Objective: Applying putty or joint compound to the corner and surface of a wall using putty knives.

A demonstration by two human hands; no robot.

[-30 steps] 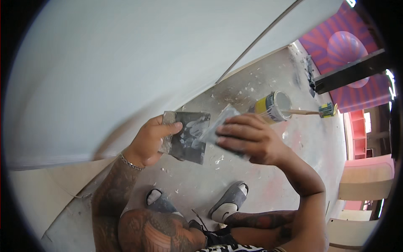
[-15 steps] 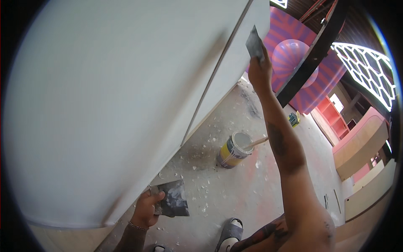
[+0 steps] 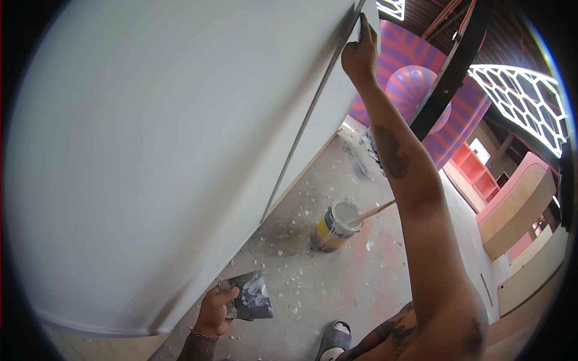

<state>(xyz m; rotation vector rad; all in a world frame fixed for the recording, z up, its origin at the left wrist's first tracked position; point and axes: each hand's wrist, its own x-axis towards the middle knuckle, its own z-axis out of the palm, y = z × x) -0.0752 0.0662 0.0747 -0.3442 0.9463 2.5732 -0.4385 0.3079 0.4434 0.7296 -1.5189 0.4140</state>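
Observation:
A large pale panel [image 3: 174,132] fills the left side, crossed by a thin dark seam [image 3: 301,129] that slants from top right down to its lower corner. My right hand [image 3: 360,59] is closed round a putty knife [image 3: 363,29] near the top of that seam. The blade is seen almost edge-on, close to the panel; whether it touches cannot be told. Low down, beside the panel's bottom edge, my left hand [image 3: 214,311] grips a second, wide putty knife [image 3: 251,295]. Its dark blade carries whitish smears.
A paint can [image 3: 337,225] with a wooden stick [image 3: 376,210] in it stands on the floor [image 3: 337,283], which is strewn with white flakes. A dark curved beam [image 3: 448,78] rises at right, before a pink and purple striped wall [image 3: 397,51]. Curved pink-and-wood pieces [image 3: 518,198] stand far right.
My right hand has moved up and left with its putty knife, to the seam, and the blade has turned edge-on. My left hand has shifted slightly down and right in view, still holding its knife.

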